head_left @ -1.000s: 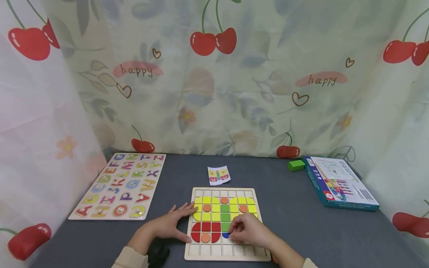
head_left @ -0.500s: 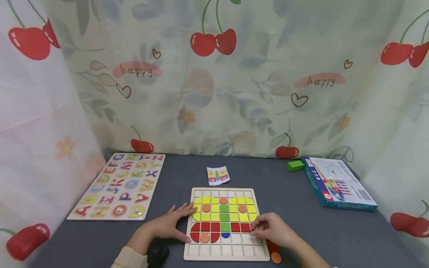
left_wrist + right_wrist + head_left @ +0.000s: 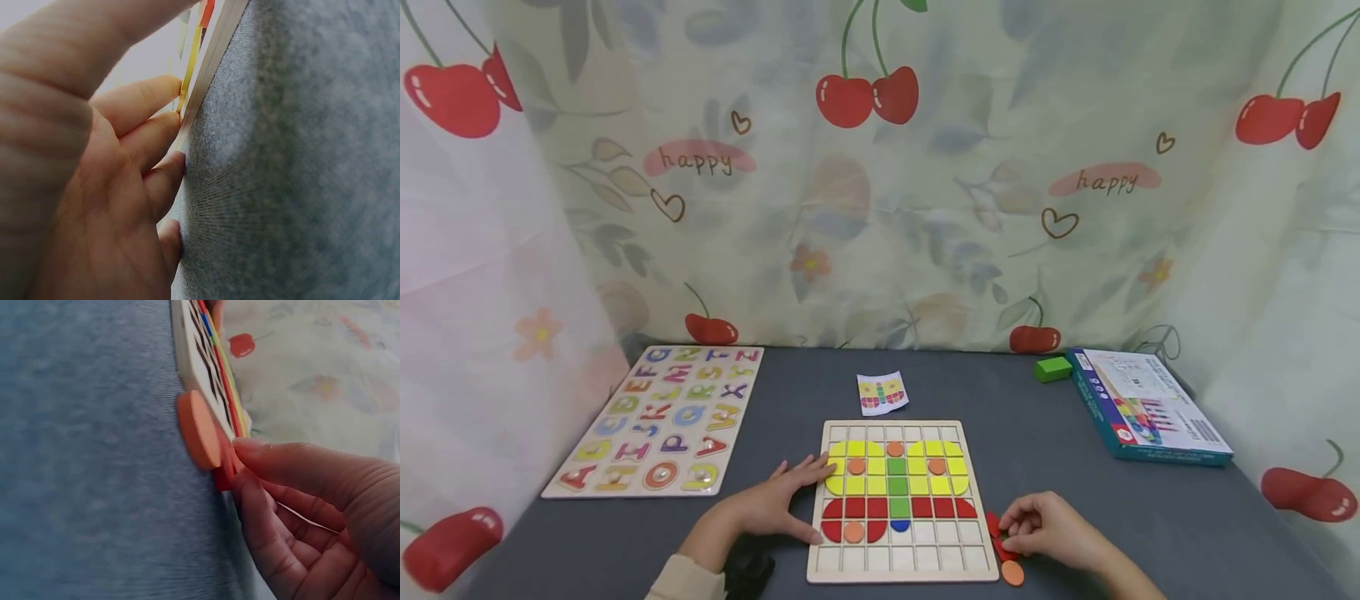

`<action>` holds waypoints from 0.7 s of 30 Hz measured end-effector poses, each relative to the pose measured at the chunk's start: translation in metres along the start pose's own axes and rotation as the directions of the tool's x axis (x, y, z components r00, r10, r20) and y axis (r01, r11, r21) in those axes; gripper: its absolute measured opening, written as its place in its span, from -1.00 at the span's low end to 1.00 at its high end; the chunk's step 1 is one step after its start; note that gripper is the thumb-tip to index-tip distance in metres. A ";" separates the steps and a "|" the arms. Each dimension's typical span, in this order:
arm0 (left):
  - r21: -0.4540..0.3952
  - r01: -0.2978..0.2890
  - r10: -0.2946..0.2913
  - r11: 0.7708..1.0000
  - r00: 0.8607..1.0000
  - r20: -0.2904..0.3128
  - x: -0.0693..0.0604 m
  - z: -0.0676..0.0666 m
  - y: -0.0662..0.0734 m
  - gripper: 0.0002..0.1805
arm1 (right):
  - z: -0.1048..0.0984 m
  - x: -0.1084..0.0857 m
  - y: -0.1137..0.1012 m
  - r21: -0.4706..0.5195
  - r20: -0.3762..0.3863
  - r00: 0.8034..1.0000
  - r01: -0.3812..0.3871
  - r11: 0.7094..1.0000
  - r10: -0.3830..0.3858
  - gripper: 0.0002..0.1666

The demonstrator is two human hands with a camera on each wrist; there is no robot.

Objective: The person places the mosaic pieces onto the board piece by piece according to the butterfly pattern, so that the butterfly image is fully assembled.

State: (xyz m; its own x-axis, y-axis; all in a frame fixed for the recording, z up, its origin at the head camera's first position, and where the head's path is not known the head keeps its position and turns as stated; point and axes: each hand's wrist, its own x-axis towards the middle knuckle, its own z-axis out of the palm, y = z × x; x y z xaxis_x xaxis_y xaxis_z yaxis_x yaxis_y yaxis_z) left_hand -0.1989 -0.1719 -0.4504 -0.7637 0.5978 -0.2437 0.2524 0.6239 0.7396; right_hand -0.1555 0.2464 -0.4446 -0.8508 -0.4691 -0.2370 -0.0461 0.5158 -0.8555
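Note:
A wooden grid board (image 3: 917,577) lies on the table, with yellow, red, green, orange and blue tiles set in a butterfly-like pattern. My left hand (image 3: 772,502) rests along its left edge, fingers spread and thumb at the lower left. The left wrist view shows those fingers (image 3: 150,100) touching the board's side. Beyond the board's right edge, my right hand (image 3: 1051,529) is at a small pile of red tiles (image 3: 1002,550). Its thumb and index finger pinch a red tile (image 3: 232,464), partly hidden by the fingertips. Beside the pile lies an orange disc (image 3: 1012,573).
A small card with a butterfly picture (image 3: 882,393) lies behind the board. To the left is an alphabet puzzle board (image 3: 655,421). At the back right are a green block (image 3: 1052,369) and a flat box (image 3: 1150,408). A dark object (image 3: 748,575) sits by the left wrist.
My right hand has moved right, off the board to the red tiles. The right side's red row now shows a rounded tile at its end. The left hand stays on the board's edge.

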 end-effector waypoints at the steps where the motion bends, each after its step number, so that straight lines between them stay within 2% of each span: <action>1: 0.002 -0.001 0.001 1.000 1.000 -0.001 0.000 0.000 0.000 -0.01 | 0.000 -0.001 0.001 -0.001 0.019 1.000 0.009 1.000 -0.009 -0.65; 13: 0.001 -0.011 0.011 1.000 1.000 -0.002 0.000 0.000 -0.001 -0.01 | 0.008 -0.004 -0.003 -0.019 0.023 1.000 -0.009 1.000 0.010 -0.66; 21: -0.012 -0.006 0.006 1.000 1.000 -0.009 -0.001 0.002 0.001 0.00 | 0.006 -0.001 -0.003 0.060 0.069 0.998 -0.019 0.998 0.015 -0.71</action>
State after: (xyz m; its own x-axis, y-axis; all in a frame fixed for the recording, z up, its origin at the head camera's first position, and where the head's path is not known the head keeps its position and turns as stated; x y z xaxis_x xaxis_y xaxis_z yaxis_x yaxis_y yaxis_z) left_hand -0.1969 -0.1709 -0.4507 -0.7676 0.5968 -0.2336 0.2498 0.6143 0.7485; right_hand -0.1509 0.2410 -0.4446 -0.8133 -0.5097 -0.2807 0.0015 0.4804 -0.8770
